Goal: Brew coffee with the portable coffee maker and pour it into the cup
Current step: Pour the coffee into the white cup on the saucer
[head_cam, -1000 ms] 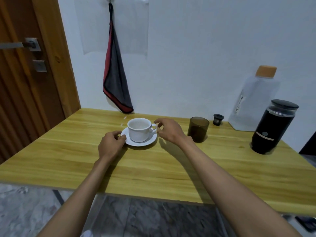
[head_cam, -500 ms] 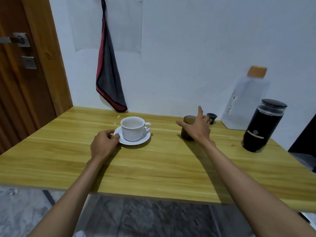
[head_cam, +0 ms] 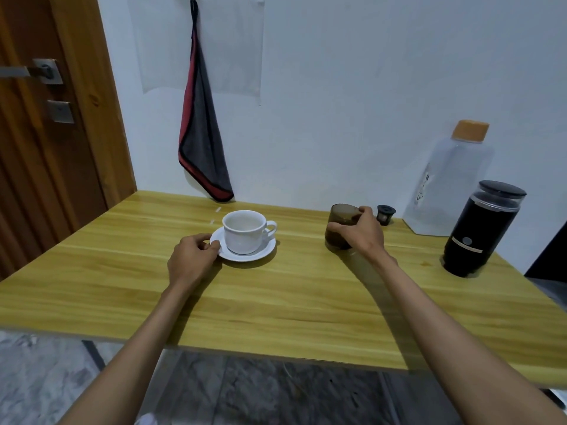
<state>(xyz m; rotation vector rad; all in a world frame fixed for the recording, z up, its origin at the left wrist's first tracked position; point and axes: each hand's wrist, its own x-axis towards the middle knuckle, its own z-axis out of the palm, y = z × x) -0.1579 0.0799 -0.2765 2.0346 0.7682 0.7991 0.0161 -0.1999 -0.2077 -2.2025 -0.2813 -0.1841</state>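
Note:
A white cup (head_cam: 244, 230) stands empty on a white saucer (head_cam: 264, 251) near the middle of the wooden table (head_cam: 276, 302). My left hand (head_cam: 191, 259) pinches the saucer's left rim. To the right, my right hand (head_cam: 360, 233) grips a dark translucent tumbler (head_cam: 340, 216) that holds brown liquid and stands on the table. The black portable coffee maker (head_cam: 478, 230) stands upright at the far right, lid on, with neither hand on it. A small black filter basket (head_cam: 385, 214) sits just behind my right hand.
A clear water bottle (head_cam: 451, 185) with an orange cap leans at the wall behind the coffee maker. A red and grey cloth (head_cam: 202, 139) hangs on the wall above the table's back edge. A wooden door (head_cam: 46, 133) stands at the left.
My right hand left the cup's handle, moved right and closed around the dark tumbler. My left hand stayed on the saucer's rim.

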